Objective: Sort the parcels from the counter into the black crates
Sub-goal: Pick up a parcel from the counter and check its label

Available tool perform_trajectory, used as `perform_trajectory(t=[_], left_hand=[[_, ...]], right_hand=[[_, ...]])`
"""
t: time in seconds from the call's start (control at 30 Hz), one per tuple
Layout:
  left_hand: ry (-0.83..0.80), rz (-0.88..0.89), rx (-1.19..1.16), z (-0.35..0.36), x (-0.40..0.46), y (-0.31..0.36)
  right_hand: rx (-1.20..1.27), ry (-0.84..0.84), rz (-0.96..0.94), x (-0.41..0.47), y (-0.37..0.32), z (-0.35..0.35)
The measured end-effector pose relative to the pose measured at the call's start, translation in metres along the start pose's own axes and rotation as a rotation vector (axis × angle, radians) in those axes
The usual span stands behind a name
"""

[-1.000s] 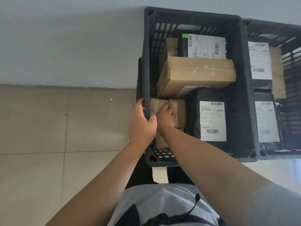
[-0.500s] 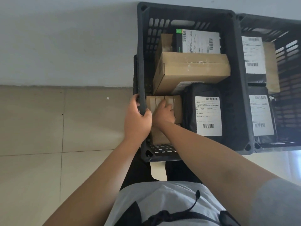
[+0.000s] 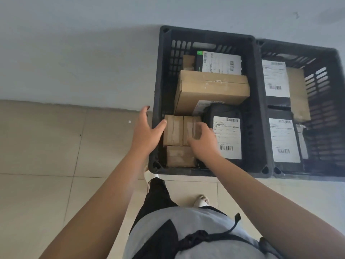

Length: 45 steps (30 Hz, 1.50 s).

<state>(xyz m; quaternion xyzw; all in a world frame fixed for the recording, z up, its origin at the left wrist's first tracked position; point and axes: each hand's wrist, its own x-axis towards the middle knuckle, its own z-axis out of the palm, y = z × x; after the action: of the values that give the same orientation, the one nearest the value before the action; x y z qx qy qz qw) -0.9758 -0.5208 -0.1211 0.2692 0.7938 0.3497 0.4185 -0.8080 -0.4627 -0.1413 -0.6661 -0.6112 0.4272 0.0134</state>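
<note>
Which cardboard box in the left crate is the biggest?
The large cardboard box lying across the crate's middle; the taped boxes by the hands are far smaller.

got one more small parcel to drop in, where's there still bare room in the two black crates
Left black plastic crate: crowded. Small brown cardboard boxes fill its near-left corner, the large brown carton the middle, and the black mailer bag with a white label the near right. Only a dark strip along its right wall shows. Right black crate: a gap between its labelled black bags and right wall.
</note>
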Motion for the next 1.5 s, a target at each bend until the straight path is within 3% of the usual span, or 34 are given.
perform_trajectory(t=[0.13, 0.23, 0.47, 0.97, 1.2, 1.5], left_hand=[[0.176, 0.125, 0.027, 0.01, -0.044, 0.014], [0.181, 0.201, -0.051, 0.041, -0.087, 0.025], [-0.295, 0.157, -0.057, 0.155, -0.172, 0.053], [-0.889, 0.279, 0.105, 0.405, -0.298, 0.144], [-1.076, 0.282, 0.169, 0.519, -0.314, 0.18], [-1.214, 0.225, 0.151, 0.696, -0.318, 0.269]], right_hand=[[0.2, -0.034, -0.091, -0.037, 0.031, -0.047], [0.368, -0.016, -0.107, -0.061, 0.062, -0.082], [0.728, 0.097, -0.028, -0.108, 0.161, -0.16], [1.276, 0.662, 0.152, -0.197, 0.394, -0.306], [1.45, 0.871, 0.262, -0.196, 0.47, -0.358], [1.387, 1.069, 0.339, -0.174, 0.556, -0.503]])
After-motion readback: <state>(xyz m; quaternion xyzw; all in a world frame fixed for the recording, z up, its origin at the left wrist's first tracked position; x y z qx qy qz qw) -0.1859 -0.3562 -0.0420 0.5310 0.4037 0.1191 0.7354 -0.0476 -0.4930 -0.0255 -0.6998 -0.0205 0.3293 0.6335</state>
